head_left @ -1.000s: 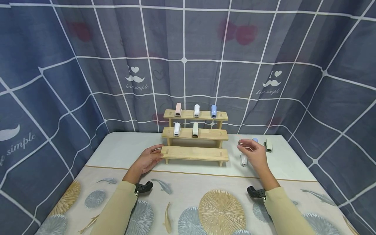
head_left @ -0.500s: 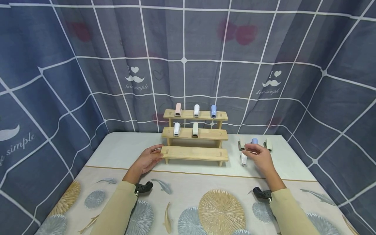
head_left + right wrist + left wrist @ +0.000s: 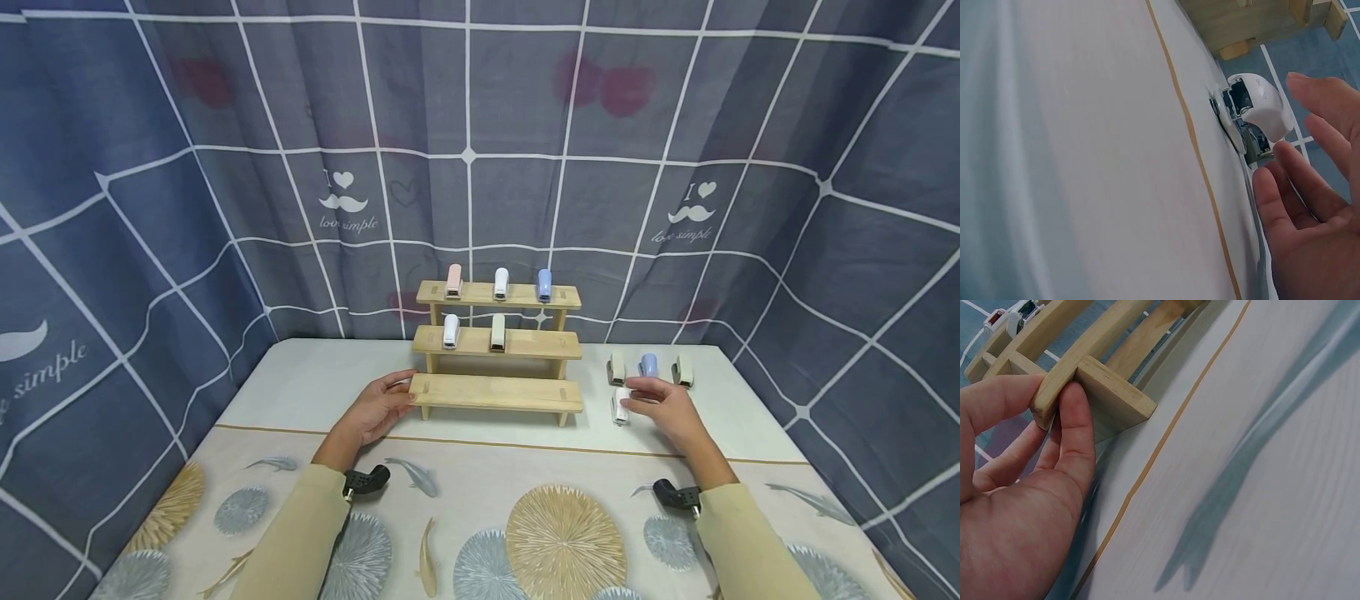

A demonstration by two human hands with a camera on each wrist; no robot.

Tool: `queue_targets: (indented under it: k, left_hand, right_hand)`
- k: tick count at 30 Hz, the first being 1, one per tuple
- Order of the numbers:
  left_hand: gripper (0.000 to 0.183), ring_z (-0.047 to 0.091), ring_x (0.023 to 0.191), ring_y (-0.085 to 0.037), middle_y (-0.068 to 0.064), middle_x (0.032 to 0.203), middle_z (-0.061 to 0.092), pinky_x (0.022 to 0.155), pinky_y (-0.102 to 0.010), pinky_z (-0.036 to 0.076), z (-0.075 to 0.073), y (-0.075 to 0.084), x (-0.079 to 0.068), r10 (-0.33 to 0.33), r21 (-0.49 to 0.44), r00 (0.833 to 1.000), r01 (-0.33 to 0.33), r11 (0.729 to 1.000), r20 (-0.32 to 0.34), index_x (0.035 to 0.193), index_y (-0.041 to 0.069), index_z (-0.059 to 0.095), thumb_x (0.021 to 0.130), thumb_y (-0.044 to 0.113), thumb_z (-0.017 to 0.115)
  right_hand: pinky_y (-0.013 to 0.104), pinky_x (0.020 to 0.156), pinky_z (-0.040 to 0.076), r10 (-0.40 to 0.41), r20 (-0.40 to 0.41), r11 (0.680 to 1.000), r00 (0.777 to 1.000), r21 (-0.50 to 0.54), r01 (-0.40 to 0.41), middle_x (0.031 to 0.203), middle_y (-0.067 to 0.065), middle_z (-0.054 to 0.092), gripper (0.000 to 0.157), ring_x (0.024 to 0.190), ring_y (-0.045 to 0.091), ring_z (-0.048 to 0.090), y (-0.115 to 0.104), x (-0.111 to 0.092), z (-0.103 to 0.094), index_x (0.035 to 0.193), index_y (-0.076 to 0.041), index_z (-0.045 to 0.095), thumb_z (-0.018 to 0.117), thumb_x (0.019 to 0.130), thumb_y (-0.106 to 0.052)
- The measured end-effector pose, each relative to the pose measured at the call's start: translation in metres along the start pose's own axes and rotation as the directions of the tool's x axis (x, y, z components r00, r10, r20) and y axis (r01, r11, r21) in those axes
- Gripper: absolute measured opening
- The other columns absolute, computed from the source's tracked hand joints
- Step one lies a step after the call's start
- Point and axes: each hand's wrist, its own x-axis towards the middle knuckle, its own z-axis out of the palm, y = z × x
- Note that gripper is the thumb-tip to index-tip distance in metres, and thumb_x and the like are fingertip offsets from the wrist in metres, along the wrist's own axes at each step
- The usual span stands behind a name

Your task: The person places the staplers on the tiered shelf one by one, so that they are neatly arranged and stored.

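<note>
My left hand (image 3: 377, 408) pinches the left end of the lowest step of a three-tier wooden display rack (image 3: 495, 393), thumb and fingertips on opposite faces of the board (image 3: 1060, 381). My right hand (image 3: 667, 411) is at a white mini stapler (image 3: 620, 407) on the table, right of the rack. In the right wrist view, thumb and fingers are spread apart beside that stapler (image 3: 1266, 109), not closed round it. Behind it stand a cream stapler (image 3: 617, 368), a blue stapler (image 3: 648, 365) and another cream stapler (image 3: 683, 370).
Pink (image 3: 453, 282), white (image 3: 502, 284) and blue (image 3: 544, 285) staplers stand on the top tier. A white stapler (image 3: 451, 331) and a pale green stapler (image 3: 498, 332) are on the middle tier. A grid-patterned curtain (image 3: 420, 192) hangs behind the table (image 3: 300, 392).
My right hand has moved back from the left cream stapler and down to the front white one, uncovering the cream and blue staplers behind. My left hand has stayed on the rack.
</note>
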Motion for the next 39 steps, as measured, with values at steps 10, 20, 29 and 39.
queue_targets:
  k: [10, 20, 29, 39]
  left_hand:
    - [0.069, 0.068, 0.094, -0.009, 0.000, 0.109, 0.062, 0.080, -0.019, 0.059, -0.0022, -0.0016, 0.0006, 0.010, -0.007, 1.000, -0.010, 1.000, 0.009, 0.157, -0.005, 0.029, 0.095, -0.011, 0.057]
    - [0.069, 0.068, 0.095, -0.009, 0.000, 0.110, 0.063, 0.081, -0.018, 0.059, -0.0061, -0.0051, 0.0023, 0.008, -0.012, 1.000, -0.008, 1.000, 0.015, 0.158, -0.004, 0.029, 0.096, -0.010, 0.058]
    - [0.069, 0.068, 0.097, -0.009, -0.001, 0.113, 0.062, 0.085, -0.020, 0.060, -0.0039, -0.0037, 0.0023, -0.001, -0.004, 1.000, 0.001, 1.000, -0.005, 0.158, -0.002, 0.030, 0.095, -0.010, 0.058]
    - [0.069, 0.067, 0.096, -0.008, 0.000, 0.110, 0.060, 0.082, -0.019, 0.059, -0.0021, -0.0045, 0.0020, 0.016, 0.001, 1.000, -0.016, 1.000, 0.005, 0.158, -0.004, 0.030, 0.095, -0.012, 0.056]
  right_hand:
    - [0.010, 0.084, 0.051, 0.009, 0.082, 0.999, 0.997, 0.031, -0.012, 0.134, 0.025, 0.065, 0.065, 0.107, 0.008, 0.065, 0.0014, 0.0027, 0.0021, 0.138, 0.001, 0.061, 0.086, 0.083, -0.021]
    - [0.009, 0.084, 0.049, 0.073, 0.111, 0.997, 0.991, 0.017, -0.075, 0.135, 0.022, 0.065, 0.066, 0.110, 0.010, 0.063, 0.0041, 0.0052, 0.0031, 0.139, -0.002, 0.061, 0.086, 0.084, -0.027]
    - [0.008, 0.084, 0.048, 0.079, 0.119, 0.997, 0.990, 0.014, -0.081, 0.136, 0.023, 0.064, 0.066, 0.114, 0.012, 0.062, 0.0013, 0.0050, 0.0024, 0.139, -0.001, 0.061, 0.086, 0.084, -0.028]
    - [0.009, 0.085, 0.048, 0.088, 0.126, 0.995, 0.988, 0.027, -0.092, 0.135, 0.022, 0.065, 0.065, 0.112, 0.010, 0.063, 0.0026, 0.0040, 0.0009, 0.139, -0.001, 0.061, 0.086, 0.084, -0.026]
